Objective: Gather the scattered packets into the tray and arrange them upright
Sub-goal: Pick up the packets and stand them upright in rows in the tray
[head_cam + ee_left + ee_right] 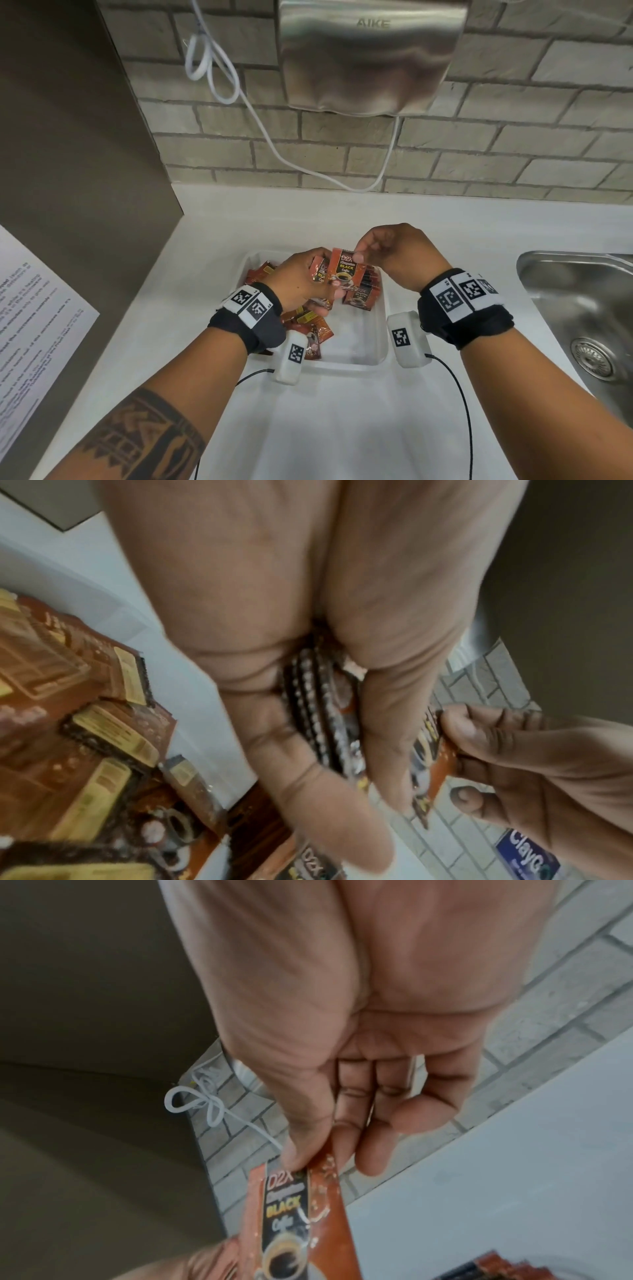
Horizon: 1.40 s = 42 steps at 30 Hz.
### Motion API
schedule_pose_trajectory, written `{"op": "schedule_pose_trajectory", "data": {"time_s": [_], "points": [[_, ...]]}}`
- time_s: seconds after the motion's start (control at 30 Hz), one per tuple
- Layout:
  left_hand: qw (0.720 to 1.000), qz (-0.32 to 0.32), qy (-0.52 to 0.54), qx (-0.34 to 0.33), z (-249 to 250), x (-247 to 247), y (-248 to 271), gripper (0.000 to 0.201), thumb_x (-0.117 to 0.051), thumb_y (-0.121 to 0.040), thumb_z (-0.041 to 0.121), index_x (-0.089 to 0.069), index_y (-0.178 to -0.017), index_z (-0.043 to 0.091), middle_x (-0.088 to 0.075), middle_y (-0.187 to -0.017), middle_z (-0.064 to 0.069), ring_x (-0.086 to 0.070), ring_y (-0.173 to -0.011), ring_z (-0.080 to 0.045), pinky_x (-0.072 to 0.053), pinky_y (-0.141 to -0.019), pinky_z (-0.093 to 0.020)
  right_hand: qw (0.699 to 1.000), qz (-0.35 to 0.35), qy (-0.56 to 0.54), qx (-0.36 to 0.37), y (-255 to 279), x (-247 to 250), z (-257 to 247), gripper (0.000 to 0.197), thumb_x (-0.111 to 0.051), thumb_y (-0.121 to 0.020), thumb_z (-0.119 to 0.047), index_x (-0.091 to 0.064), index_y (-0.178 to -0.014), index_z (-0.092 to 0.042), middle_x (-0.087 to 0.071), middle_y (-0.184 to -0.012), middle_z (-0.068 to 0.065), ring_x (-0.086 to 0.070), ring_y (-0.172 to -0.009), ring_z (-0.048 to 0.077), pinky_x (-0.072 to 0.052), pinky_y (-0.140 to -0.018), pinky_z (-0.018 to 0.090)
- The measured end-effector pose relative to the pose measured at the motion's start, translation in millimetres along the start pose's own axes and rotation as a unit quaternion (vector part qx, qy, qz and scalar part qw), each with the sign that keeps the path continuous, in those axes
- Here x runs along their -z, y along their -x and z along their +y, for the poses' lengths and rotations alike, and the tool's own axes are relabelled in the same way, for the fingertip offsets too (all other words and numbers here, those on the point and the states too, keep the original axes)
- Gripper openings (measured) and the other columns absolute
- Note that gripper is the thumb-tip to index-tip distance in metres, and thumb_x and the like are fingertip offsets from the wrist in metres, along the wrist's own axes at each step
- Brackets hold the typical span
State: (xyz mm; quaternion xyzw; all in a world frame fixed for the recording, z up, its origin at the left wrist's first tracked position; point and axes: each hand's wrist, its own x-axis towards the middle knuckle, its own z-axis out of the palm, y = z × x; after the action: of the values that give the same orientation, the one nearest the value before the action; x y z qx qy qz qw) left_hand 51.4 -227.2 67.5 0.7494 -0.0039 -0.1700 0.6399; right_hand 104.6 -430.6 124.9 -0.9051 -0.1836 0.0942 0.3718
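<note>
White and smooth, the worktop carries a shallow translucent plastic tray with rounded corners, set against a grey brick wall. Glossy orange-brown foil packets lie flat and jumbled along the tray's left side, their yellow label panels and serrated ends clear in the left wrist view. A few more packets stand on edge in a row at the tray's far part. The left hand curls round a small bundle of packets, crimped edges pressed together between palm and fingers. The right hand pinches the top of a single packet between thumb and forefinger; it hangs upright above the tray, printed "BLACK Coffee" with a cup picture. A brushed-metal hand dryer hangs on the wall, with a looped white cable beside it; a stainless sink lies right.
</note>
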Motion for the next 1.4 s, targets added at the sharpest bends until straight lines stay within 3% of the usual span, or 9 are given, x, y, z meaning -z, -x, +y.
{"op": "schedule_pose_trajectory", "data": {"time_s": [0.17,0.3,0.37,0.47,0.63,0.83,1.1,1.27,1.4], "points": [[0.991,-0.035,-0.072,0.107,-20.5,5.5,-0.6,0.043,-0.082,-0.079,0.001,-0.063,-0.112,0.021,-0.071,-0.115,-0.004,-0.074,-0.094,-0.027,-0.062,-0.064,-0.041,0.996,0.011,0.073,-0.043,-0.4,-4.7,31.1,0.002,-0.076,-0.084,-0.027,-0.075,-0.085,-0.025,-0.064,-0.086,-0.014,-0.061,-0.085,0.007,-0.04,-0.067,0.013],[0.981,-0.09,-0.086,0.148,-24.4,-9.1,-6.5,0.045,-0.081,-0.078,-0.002,-0.065,-0.114,0.02,-0.073,-0.111,-0.004,-0.074,-0.093,-0.026,-0.06,-0.057,-0.036,0.992,-0.001,0.099,-0.081,3.8,-17.9,53.6,0.003,-0.076,-0.085,-0.03,-0.076,-0.087,-0.029,-0.056,-0.097,-0.006,-0.053,-0.093,0.011,-0.037,-0.074,0.022],[0.978,-0.107,-0.091,0.154,-23.0,-19.1,-13.6,0.047,-0.082,-0.076,-0.003,-0.067,-0.113,0.022,-0.072,-0.11,-0.003,-0.074,-0.092,-0.026,-0.059,-0.056,-0.034,0.992,0.0,0.101,-0.079,5.7,-23.5,58.3,0.005,-0.074,-0.086,-0.026,-0.075,-0.082,-0.03,-0.052,-0.087,-0.012,-0.052,-0.088,0.011,-0.038,-0.068,0.021],[0.972,-0.127,-0.098,0.169,-21.8,-31.5,-24.0,0.046,-0.083,-0.075,-0.003,-0.069,-0.112,0.019,-0.072,-0.105,-0.006,-0.073,-0.081,-0.022,-0.058,-0.054,-0.032,0.99,-0.003,0.112,-0.083,5.2,-30.7,63.4,0.01,-0.072,-0.084,-0.022,-0.077,-0.078,-0.028,-0.051,-0.081,-0.014,-0.054,-0.084,0.01,-0.034,-0.061,0.01],[0.963,-0.162,-0.103,0.19,-23.5,-42.2,-34.9,0.045,-0.081,-0.077,-0.004,-0.068,-0.116,0.013,-0.074,-0.102,-0.013,-0.073,-0.077,-0.024,-0.059,-0.055,-0.032,0.99,-0.02,0.107,-0.092,-1.3,-40.2,71.2,0.01,-0.073,-0.081,-0.02,-0.079,-0.08,-0.027,-0.065,-0.094,-0.004,-0.061,-0.091,0.014,-0.04,-0.065,0.02],[0.96,-0.169,-0.105,0.195,-24.0,-43.5,-43.0,0.044,-0.079,-0.08,-0.002,-0.066,-0.119,0.013,-0.074,-0.109,-0.018,-0.073,-0.099,-0.035,-0.061,-0.059,-0.034,0.99,-0.019,0.098,-0.103,-5.9,-42.0,75.6,0.009,-0.073,-0.082,-0.019,-0.078,-0.087,-0.024,-0.064,-0.1,-0.001,-0.061,-0.093,0.015,-0.038,-0.061,0.015],[0.959,-0.171,-0.091,0.204,-30.2,-40.6,-48.3,0.047,-0.081,-0.08,0.0,-0.064,-0.122,0.014,-0.073,-0.112,-0.018,-0.073,-0.1,-0.034,-0.062,-0.064,-0.037,0.993,0.007,0.076,-0.091,-4.1,-41.4,78.6,0.011,-0.079,-0.08,-0.019,-0.072,-0.084,-0.026,-0.058,-0.1,-0.001,-0.056,-0.091,0.015,-0.04,-0.072,0.022],[0.959,-0.173,-0.09,0.207,-32.0,-39.4,-48.4,0.048,-0.08,-0.08,0.001,-0.063,-0.123,0.013,-0.073,-0.111,-0.018,-0.074,-0.1,-0.032,-0.063,-0.064,-0.037,0.995,0.014,0.069,-0.077,-2.4,-40.0,77.7,0.009,-0.078,-0.08,-0.016,-0.073,-0.086,-0.022,-0.053,-0.083,-0.012,-0.053,-0.08,0.009,-0.035,-0.062,0.011],[0.959,-0.172,-0.091,0.206,-32.9,-39.8,-47.5,0.048,-0.081,-0.08,0.001,-0.064,-0.123,0.015,-0.073,-0.112,-0.017,-0.073,-0.1,-0.032,-0.062,-0.063,-0.037,0.995,0.013,0.065,-0.074,-1.8,-41.3,78.4,0.01,-0.078,-0.081,-0.015,-0.073,-0.084,-0.022,-0.052,-0.08,-0.016,-0.052,-0.076,0.006,-0.035,-0.062,0.01]]}}
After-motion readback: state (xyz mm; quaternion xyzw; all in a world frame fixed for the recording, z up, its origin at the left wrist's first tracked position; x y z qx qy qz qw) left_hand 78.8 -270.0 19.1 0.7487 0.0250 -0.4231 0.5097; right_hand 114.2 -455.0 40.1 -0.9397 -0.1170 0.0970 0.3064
